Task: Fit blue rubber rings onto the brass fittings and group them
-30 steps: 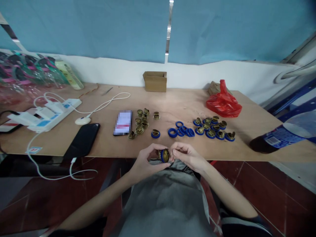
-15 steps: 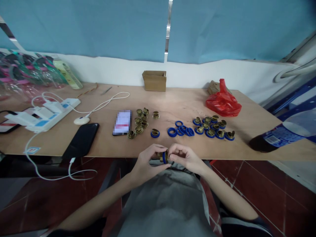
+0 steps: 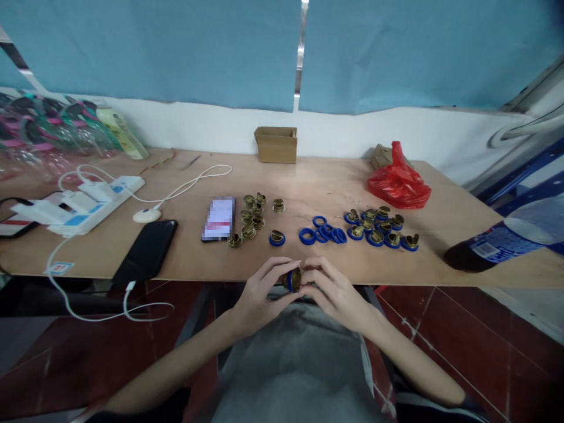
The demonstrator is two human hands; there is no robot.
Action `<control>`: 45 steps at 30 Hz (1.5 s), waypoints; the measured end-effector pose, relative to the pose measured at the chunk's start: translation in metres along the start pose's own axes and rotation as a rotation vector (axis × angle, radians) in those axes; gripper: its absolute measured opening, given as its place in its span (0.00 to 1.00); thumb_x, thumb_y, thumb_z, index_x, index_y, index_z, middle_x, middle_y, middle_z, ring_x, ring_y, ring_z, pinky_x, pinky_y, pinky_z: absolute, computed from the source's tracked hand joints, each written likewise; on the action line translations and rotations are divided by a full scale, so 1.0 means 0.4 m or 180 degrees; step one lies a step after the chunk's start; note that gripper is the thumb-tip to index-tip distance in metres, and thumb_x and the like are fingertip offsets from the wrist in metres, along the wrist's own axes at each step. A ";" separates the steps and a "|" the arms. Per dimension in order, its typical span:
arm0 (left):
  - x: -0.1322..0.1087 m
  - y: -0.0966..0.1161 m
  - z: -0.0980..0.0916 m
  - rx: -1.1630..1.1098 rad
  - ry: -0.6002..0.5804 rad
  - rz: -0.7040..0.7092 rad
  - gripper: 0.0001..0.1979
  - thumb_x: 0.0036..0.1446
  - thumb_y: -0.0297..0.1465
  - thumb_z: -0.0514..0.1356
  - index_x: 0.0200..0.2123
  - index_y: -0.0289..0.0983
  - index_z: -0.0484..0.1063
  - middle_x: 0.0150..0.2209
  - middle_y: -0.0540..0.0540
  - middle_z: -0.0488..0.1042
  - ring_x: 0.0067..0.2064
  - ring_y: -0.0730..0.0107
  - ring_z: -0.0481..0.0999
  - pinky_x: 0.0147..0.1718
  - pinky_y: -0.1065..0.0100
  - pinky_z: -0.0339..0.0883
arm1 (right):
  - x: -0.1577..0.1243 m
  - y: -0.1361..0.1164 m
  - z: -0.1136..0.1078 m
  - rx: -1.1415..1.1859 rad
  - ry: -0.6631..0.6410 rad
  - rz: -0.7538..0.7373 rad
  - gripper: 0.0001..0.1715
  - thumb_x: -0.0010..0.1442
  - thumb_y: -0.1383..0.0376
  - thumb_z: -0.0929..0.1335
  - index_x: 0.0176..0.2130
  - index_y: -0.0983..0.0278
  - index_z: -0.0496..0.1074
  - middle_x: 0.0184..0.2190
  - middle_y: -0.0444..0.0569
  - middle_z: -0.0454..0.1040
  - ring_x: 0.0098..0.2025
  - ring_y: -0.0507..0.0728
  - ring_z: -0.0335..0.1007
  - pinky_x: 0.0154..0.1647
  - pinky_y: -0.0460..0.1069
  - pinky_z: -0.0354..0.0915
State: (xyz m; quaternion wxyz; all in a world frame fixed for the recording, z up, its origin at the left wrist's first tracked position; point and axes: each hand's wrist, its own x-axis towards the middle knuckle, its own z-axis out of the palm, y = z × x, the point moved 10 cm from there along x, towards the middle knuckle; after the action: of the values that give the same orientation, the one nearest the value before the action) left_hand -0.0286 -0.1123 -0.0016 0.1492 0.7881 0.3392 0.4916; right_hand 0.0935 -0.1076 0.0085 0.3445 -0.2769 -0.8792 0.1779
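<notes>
Between my hands, at the table's front edge, is a brass part with a blue ring around it (image 3: pixel 292 281). My left hand (image 3: pixel 263 296) grips it from the left, fingers above and thumb below. My right hand (image 3: pixel 335 294) closes on its right side with bent fingers. Just beyond stands one brass part on a blue ring (image 3: pixel 277 237). Loose blue rings (image 3: pixel 307 236) lie to its right, and several brass parts with blue rings (image 3: pixel 376 237) are grouped farther right. Plain brass parts (image 3: pixel 248 230) are clustered on the left.
A lit phone (image 3: pixel 219 218), a dark phone (image 3: pixel 145 251) and a white power strip (image 3: pixel 94 202) with cables lie left. At the back are a cardboard box (image 3: pixel 277 145) and red bag (image 3: pixel 399 183). A large bottle (image 3: pixel 489 247) lies right; clear bottles (image 3: pixel 48 138) stand far left.
My left fingers have come farther over the brass part. My right hand has spread its fingers lower around the part's right side, and the part has turned slightly.
</notes>
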 end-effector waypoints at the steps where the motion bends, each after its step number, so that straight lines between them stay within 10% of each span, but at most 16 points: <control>1: -0.001 -0.001 0.002 -0.0018 -0.0016 0.0011 0.24 0.60 0.27 0.68 0.58 0.38 0.70 0.50 0.39 0.78 0.52 0.60 0.81 0.52 0.60 0.79 | 0.000 0.002 0.003 -0.0034 -0.0066 0.0009 0.06 0.74 0.65 0.63 0.43 0.63 0.69 0.45 0.54 0.71 0.47 0.58 0.72 0.48 0.52 0.73; 10: -0.016 0.010 0.003 -0.0199 0.0085 0.0328 0.23 0.58 0.19 0.65 0.56 0.36 0.70 0.52 0.36 0.80 0.53 0.61 0.82 0.52 0.60 0.80 | -0.007 -0.032 0.013 -0.0566 -0.0136 -0.0236 0.12 0.75 0.66 0.61 0.39 0.64 0.70 0.31 0.50 0.77 0.33 0.56 0.74 0.36 0.50 0.71; 25: -0.061 0.064 -0.009 -0.0054 0.0350 0.1033 0.26 0.60 0.15 0.62 0.60 0.35 0.70 0.57 0.36 0.79 0.57 0.56 0.80 0.52 0.56 0.82 | -0.024 -0.108 0.000 -0.1171 0.0207 -0.1022 0.15 0.72 0.74 0.59 0.42 0.64 0.74 0.33 0.53 0.80 0.37 0.58 0.77 0.41 0.53 0.74; 45: -0.042 0.029 -0.014 -0.0058 0.0225 0.0848 0.25 0.60 0.16 0.61 0.59 0.36 0.70 0.56 0.35 0.79 0.56 0.59 0.81 0.54 0.60 0.80 | -0.015 -0.069 0.016 -0.0582 0.0255 -0.0686 0.07 0.72 0.70 0.63 0.40 0.62 0.68 0.30 0.49 0.75 0.32 0.56 0.72 0.36 0.51 0.67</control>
State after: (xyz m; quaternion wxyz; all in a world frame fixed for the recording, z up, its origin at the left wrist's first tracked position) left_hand -0.0339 -0.1326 -0.0038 0.0777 0.8069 0.2321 0.5376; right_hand 0.0825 -0.1339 0.0148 0.3698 -0.2181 -0.9019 0.0478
